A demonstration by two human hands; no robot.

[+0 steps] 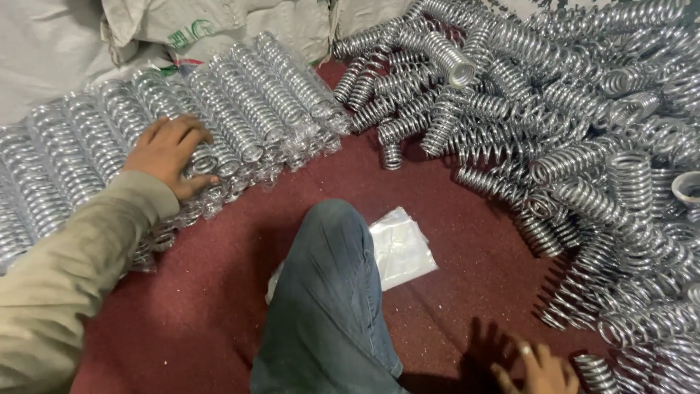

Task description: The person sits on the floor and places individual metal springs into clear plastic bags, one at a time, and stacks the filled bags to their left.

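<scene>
while the person sits on the dark red floor (452, 219) with one knee (328, 241) in blue denim raised in the middle, the left hand (171, 153) lies flat, fingers spread and loose, on top of the row of bagged springs (240, 117), pressing rather than gripping, which looks to me like a way to keep the row snug and even. those springs lie side by side, each in clear film, their ends lined up toward the person, so they read as the sorted side. over on the right the loose springs (569, 138) lie heaped every which way, bare and shiny, well apart from the neat row. the right hand (539, 368) is low at the frame's edge, fingers open and reaching just beside a loose spring (594, 372); it holds nothing that i can see. a small stack of flat clear plastic bags (401, 248) lies beside the knee, between the two lots, within easy reach of either hand. behind the row, grey-white woven sacks (204, 29) slump against the wall, one carrying a green and red printed patch near its lower fold.
</scene>
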